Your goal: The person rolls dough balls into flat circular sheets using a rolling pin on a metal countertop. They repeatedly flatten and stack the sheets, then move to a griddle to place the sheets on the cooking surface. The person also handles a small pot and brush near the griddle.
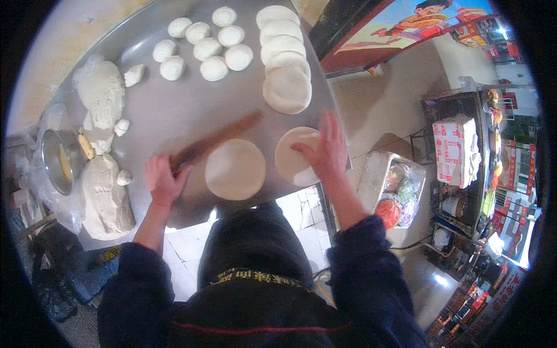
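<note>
My left hand (165, 178) grips one end of a wooden rolling pin (222, 132), which slants away to the right over the metal worktop (182, 113) and looks blurred. Just below the pin lies a flat round of dough (235, 169). My right hand (324, 150), fingers spread, is over the right part of a second dough round (296, 150) near the worktop's right edge; whether it presses on the dough cannot be told. Beyond it, a row of overlapping flat rounds (287, 90) runs to the far edge. Several dough balls (213, 68) sit at the back middle.
Two large dough masses (104, 191) lie along the left side, with small dough scraps (124, 177) and a yellow-handled tool (86, 145) beside them. A metal bowl (58, 162) stands at far left. On the right floor is a crate of bagged goods (396, 191), near a shelf with a carton (454, 150).
</note>
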`<action>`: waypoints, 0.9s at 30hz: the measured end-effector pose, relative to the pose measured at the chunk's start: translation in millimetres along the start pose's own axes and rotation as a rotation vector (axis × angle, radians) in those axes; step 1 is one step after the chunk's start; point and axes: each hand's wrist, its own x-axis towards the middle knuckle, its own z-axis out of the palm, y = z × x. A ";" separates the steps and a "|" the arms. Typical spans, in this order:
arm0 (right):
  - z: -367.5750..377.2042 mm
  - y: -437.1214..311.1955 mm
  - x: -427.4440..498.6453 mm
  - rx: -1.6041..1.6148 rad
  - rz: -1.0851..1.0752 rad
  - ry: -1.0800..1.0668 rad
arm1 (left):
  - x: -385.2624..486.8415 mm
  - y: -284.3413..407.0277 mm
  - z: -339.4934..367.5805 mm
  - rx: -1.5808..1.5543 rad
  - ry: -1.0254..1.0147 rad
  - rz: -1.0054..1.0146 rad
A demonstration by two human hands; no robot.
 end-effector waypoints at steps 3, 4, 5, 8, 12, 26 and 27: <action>-20.4 5.5 29.7 0.089 0.143 -0.411 | -2.6 -36.5 3.0 0.101 0.093 -0.133; -38.2 7.2 34.7 0.243 0.228 -0.500 | -0.1 -39.0 5.9 0.076 0.124 -0.118; -48.9 6.7 36.2 0.400 0.315 -0.585 | -2.7 -37.4 4.6 0.057 0.109 -0.132; -29.2 24.8 6.9 0.260 0.237 -0.169 | 2.7 -9.8 -9.1 -0.013 0.068 -0.156; -24.8 52.5 -31.3 -0.060 -0.033 0.277 | 29.2 82.8 -40.8 -0.140 -0.103 0.018; -10.2 76.0 -58.0 -0.243 -0.210 -0.011 | 70.7 218.6 27.2 -0.331 -0.195 0.422; -10.1 81.7 -36.0 -0.334 -0.214 -0.001 | 98.8 228.1 36.3 -0.317 -0.166 0.394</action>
